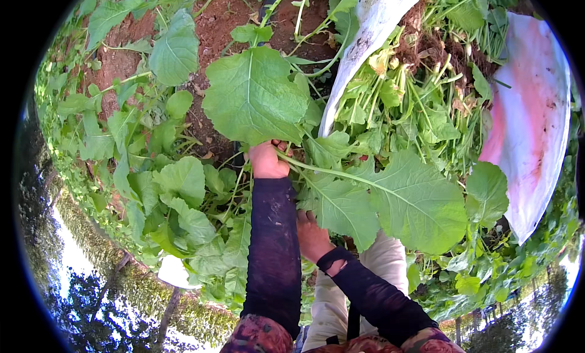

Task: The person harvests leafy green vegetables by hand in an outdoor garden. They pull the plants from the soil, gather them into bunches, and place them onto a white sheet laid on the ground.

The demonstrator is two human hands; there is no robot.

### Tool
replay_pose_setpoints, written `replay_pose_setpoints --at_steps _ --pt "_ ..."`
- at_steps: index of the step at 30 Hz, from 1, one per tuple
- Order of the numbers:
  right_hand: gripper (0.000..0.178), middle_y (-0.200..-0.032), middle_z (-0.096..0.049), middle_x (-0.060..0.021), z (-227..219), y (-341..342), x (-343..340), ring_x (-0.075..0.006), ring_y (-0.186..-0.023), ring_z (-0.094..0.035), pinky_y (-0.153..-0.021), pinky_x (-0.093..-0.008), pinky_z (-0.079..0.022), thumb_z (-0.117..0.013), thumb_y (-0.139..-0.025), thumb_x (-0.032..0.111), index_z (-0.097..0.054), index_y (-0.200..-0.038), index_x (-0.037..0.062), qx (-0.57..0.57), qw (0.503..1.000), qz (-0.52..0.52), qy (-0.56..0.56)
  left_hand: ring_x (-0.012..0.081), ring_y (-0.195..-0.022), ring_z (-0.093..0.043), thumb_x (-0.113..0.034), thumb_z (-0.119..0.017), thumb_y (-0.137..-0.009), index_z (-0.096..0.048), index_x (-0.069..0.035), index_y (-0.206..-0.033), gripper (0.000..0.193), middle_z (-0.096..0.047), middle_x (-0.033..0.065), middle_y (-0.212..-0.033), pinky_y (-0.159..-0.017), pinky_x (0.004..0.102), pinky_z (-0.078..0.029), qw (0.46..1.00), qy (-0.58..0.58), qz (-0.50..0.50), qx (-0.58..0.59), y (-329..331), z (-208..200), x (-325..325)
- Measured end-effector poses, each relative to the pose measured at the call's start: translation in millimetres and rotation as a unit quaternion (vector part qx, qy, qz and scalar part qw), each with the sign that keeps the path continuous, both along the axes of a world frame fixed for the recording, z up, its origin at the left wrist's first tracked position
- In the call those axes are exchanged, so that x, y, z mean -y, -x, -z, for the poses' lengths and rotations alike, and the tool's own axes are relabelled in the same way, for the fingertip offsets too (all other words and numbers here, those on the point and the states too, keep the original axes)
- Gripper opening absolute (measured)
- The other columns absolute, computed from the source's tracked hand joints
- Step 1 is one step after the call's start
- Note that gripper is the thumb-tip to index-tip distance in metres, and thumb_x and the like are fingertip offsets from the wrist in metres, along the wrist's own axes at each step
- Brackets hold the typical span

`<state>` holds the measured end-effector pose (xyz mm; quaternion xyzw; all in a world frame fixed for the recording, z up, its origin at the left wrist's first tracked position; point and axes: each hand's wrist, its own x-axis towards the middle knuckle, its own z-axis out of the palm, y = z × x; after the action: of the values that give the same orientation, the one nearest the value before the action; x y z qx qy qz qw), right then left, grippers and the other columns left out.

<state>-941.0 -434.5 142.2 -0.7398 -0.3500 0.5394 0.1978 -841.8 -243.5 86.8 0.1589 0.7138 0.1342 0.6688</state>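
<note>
My left hand (268, 159) is closed around the stems of a leafy green plant, reaching forward over the row. A broad leaf (251, 96) stands just above that hand. Another big leaf (415, 202) spreads out to the right on a long pale stalk (317, 169) that runs from the grip. My right hand (311, 234) is lower and closer to me, pushed in among the leaves near the plant's base. Its fingers are hidden under the foliage. Both forearms wear dark sleeves.
A white sack (529, 115) lies open at the upper right with a pile of cut greens (409, 100) inside; its other edge (373, 25) runs up the middle. Red-brown soil (210, 30) shows at the top. More leafy plants (177, 188) crowd the left. My light trouser leg (384, 255) is below.
</note>
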Motion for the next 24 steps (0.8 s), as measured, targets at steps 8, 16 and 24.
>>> replay_pose_setpoints --at_steps 8,16,24 --pt "0.032 -0.100 -0.058 -0.0177 -23.8 -9.2 19.6 -0.0308 -0.086 -0.058 -0.072 -0.0411 -0.046 -0.050 -0.080 0.014 -0.056 -0.109 0.0029 -0.013 1.000 -0.010 -0.004 0.0105 -0.041 -0.045 -0.005 -0.057 -0.085 -0.052 -0.005 -0.084 0.005 -0.046 -0.0003 -0.058 -0.034 0.0265 -0.036 0.992 -0.095 0.074 -0.026 17.9 -42.3 74.0" --pt "0.033 -0.101 -0.056 -0.0154 -22.6 -3.1 15.3 -0.0276 -0.092 -0.054 -0.074 -0.0372 -0.042 -0.052 -0.079 0.017 -0.057 -0.109 0.0029 0.039 0.991 -0.128 -0.009 0.0052 -0.046 -0.043 -0.001 -0.058 -0.083 -0.059 -0.002 -0.079 0.004 -0.051 -0.0015 -0.062 -0.037 0.0225 -0.035 0.912 -0.314 0.213 -0.158 34.0 -49.0 70.9" --pt "0.037 -0.102 -0.055 -0.0142 -2.9 23.7 15.0 -0.0255 -0.095 -0.052 -0.079 -0.0346 -0.041 -0.054 -0.079 0.018 -0.054 -0.112 0.0020 0.111 0.984 -0.136 -0.019 0.0396 -0.094 -0.060 -0.037 -0.069 -0.074 -0.062 0.013 -0.091 0.054 -0.061 0.0318 -0.098 -0.083 0.0426 -0.045 0.945 -0.090 0.262 -0.174 39.4 55.1 -1.2"
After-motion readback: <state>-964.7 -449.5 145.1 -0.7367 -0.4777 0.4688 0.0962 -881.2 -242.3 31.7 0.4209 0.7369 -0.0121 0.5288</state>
